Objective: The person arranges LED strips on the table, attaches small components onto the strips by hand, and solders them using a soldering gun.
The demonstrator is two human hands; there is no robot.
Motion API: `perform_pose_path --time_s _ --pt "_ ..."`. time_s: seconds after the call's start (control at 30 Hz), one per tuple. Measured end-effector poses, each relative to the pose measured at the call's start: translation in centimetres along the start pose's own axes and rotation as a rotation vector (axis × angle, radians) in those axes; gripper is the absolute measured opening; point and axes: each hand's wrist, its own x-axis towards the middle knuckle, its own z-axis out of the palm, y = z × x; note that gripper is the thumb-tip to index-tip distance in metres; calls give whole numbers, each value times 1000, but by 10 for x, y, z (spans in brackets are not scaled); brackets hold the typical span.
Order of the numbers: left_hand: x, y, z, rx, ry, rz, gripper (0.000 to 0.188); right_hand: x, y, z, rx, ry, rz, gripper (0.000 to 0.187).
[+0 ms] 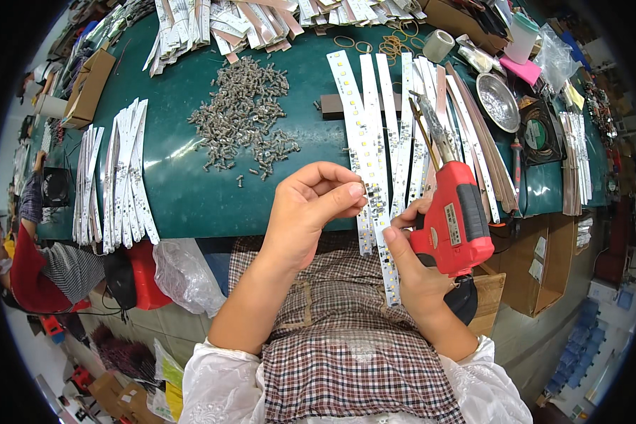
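Observation:
My right hand [420, 272] is closed round a red soldering gun [451, 219], its metal tip pointing away over the table. The thumb of that hand lies against a white LED circuit strip [387, 265] that hangs over the table's near edge. Thumb and fingertips of my left hand [307, 205] are pinched together beside the strip's small components; whatever is between them is too small to make out. More LED strips [350, 92] lie fanned out beyond my hands, some across a dark brown block [332, 106].
Small metal-coloured parts [244, 106] form a heap on the green table [177, 191]. Strip bundles lie at left [127, 177] and at the back [184, 28]. A metal bowl [498, 102], a fan [542, 133] and a screwdriver [516, 166] are at right. Another person's red sleeve [32, 272] shows far left.

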Motion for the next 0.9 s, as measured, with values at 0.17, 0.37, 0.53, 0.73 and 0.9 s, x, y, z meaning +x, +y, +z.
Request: perform_pose_path --time_s 0.17,0.37,0.53,0.73,0.9 --pt "2 -1 2 -48 -11 -7 19 1 1 -1 -8 -6 10 42" --pt "4 -2 -1 -41 -21 -17 18 1 1 -2 -31 -42 -16 34" --pt "5 -1 -1 -50 -35 -24 18 3 2 -2 -31 -42 -22 33" --pt "6 -3 0 -66 -27 -30 18 2 2 1 5 7 62 39" --pt "5 -4 1 -40 2 -25 19 2 2 1 -49 -9 44 35"
